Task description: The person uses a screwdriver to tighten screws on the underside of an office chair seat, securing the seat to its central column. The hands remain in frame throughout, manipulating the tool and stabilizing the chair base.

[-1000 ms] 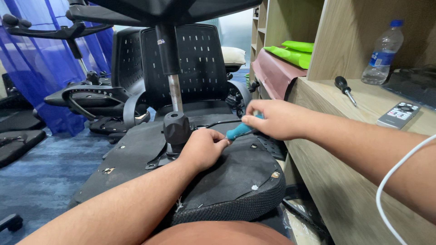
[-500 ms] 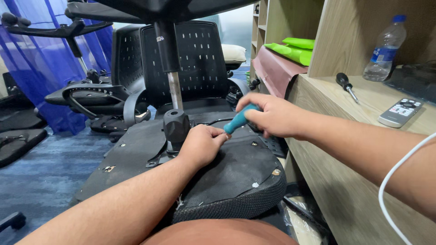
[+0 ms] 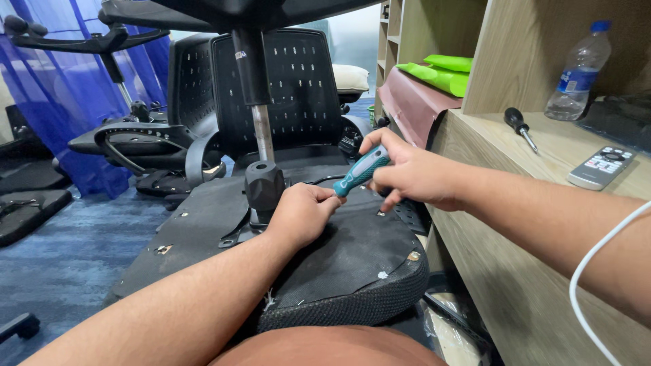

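Upturned chair seat (image 3: pixel 352 264): black, underside up, lying across the person's lap; its near edge is cut off by the thigh and forearms, and small torn spots show in the black bottom cover.
Seat mechanism (image 3: pixel 263 186): a black hub with a metal column rising from it to a base that runs out of the top of the frame.
Shelf unit (image 3: pixel 542 271): pale wood, to the right, cut off by the frame edge; a second screwdriver (image 3: pixel 519 127), a remote (image 3: pixel 601 167) and a plastic bottle (image 3: pixel 580 71) lie on it.
Right hand (image 3: pixel 413 177): fingers clamped round the screwdriver handle.
Left hand (image 3: pixel 302 213): resting on the seat underside, fingertips pinched together at the tool's lower end; what they pinch is hidden.
Screwdriver (image 3: pixel 359 171): teal and white handle, tilted down to the left above the seat, between the two hands; shaft and tip hidden behind the left fingers.
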